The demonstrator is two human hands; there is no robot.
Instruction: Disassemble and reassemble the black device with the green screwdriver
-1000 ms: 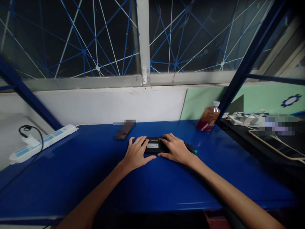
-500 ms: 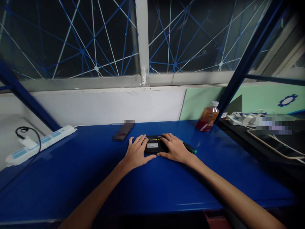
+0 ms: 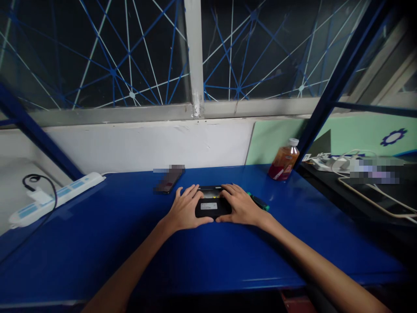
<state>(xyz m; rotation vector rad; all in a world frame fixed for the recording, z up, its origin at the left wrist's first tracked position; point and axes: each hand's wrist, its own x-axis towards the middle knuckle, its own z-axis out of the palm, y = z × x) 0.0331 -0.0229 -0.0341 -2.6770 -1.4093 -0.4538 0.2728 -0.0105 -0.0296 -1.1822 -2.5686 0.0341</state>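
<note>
Black oblong case (image 3: 202,212), white label (image 3: 209,206), sits on glossy table (image 3: 211,254), left hand (image 3: 185,211) and right hand (image 3: 243,205) clasping its ends.

A slim black rectangular case (image 3: 213,203) lies lengthwise across the glossy blue tabletop (image 3: 208,252). Its near part bears a white rectangular label (image 3: 208,206); behind that, an open gap shows a pale grey strip with yellow marks.

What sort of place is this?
Probably an indoor work desk or bench by a window; office, workshop or dorm, I can't tell. Clues: the blue tabletop, the power strip with a plug in it, and the line-patterned window behind.
</note>
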